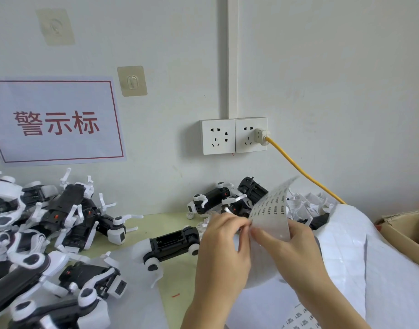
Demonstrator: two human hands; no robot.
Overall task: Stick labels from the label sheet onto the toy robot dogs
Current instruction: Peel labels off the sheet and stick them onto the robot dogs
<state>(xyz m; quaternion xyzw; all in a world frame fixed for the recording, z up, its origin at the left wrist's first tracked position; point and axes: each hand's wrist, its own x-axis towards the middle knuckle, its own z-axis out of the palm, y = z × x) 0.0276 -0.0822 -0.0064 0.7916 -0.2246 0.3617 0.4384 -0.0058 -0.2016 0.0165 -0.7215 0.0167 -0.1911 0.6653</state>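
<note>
A curled white label sheet (272,210) with rows of small printed labels is held up in the middle of the view. My right hand (286,245) grips its lower edge. My left hand (224,236) pinches at the sheet's bottom left corner with fingertips. Just left of my hands, a black-and-white toy robot dog (170,244) lies on its back on the green table. A heap of toy robot dogs (45,233) covers the left side. Several more dogs (227,198) lie behind the sheet by the wall.
Used white backing sheets (360,252) pile up at the right, another sheet (137,293) lies at the lower middle. A cardboard box (403,224) stands at the far right. A yellow cable (298,167) runs from the wall socket (251,135) down behind the pile.
</note>
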